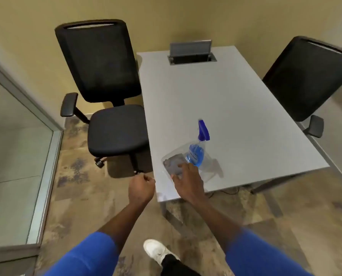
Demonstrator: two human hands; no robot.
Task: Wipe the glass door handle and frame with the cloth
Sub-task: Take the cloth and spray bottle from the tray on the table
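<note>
— What is nearest to you?

— My white shoe (156, 251) on the patterned floor (82, 200), and my two blue sleeves. My left grip (142, 187) hangs over the floor, just beside the near left corner of the counter (235, 108). Its fingers are curled into a loose fist and it holds nothing.

— And the other grip?

— My right grip (188, 181) is over the near edge of the counter. The fingers are spread narrow and rest on the grey cloth (174, 163), but I cannot tell if they already pinch it. The cloth lies inside a clear plastic container (166, 158), near the near left corner.

— What stands beside it?

— A spray bottle (198, 152) with blue liquid and a blue trigger head. It touches the container on its right side, and it leans a little. The picture is blurred there, so I cannot tell if it stands in the container or behind it.

— Farther away?

— A black office chair (108, 92) is at the left edge of the counter, a second black chair (309, 80) at the right edge. At the far edge, an open cable box (192, 53) is set in the counter. At my far left is the glass panel (9, 156) with its metal frame (46, 172). I see no handle on it.
</note>
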